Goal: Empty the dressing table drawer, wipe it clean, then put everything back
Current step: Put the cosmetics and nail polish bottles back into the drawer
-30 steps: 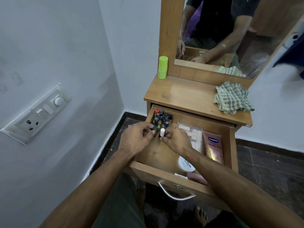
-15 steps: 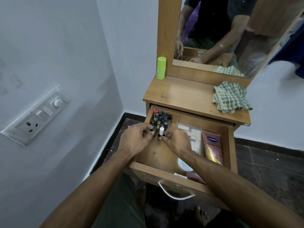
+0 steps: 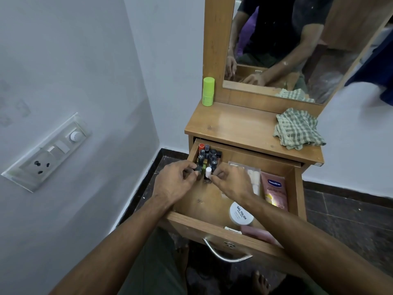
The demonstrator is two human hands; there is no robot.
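The wooden drawer of the dressing table stands pulled out. A cluster of small nail polish bottles fills its back left corner. My left hand pinches a dark-capped bottle at the cluster's near edge. My right hand pinches a white-capped bottle beside it. Further right lie a clear packet of white pads, a pink Vaseline tube and a white nail polish remover tub. A pink item sits at the front edge.
A checked cloth lies bunched on the table top at right. A green stick container stands at the back left beside the mirror. A wall with a switch panel is close on the left.
Both hands stay at the bottle cluster with only slight finger shifts. The view has tilted a little.
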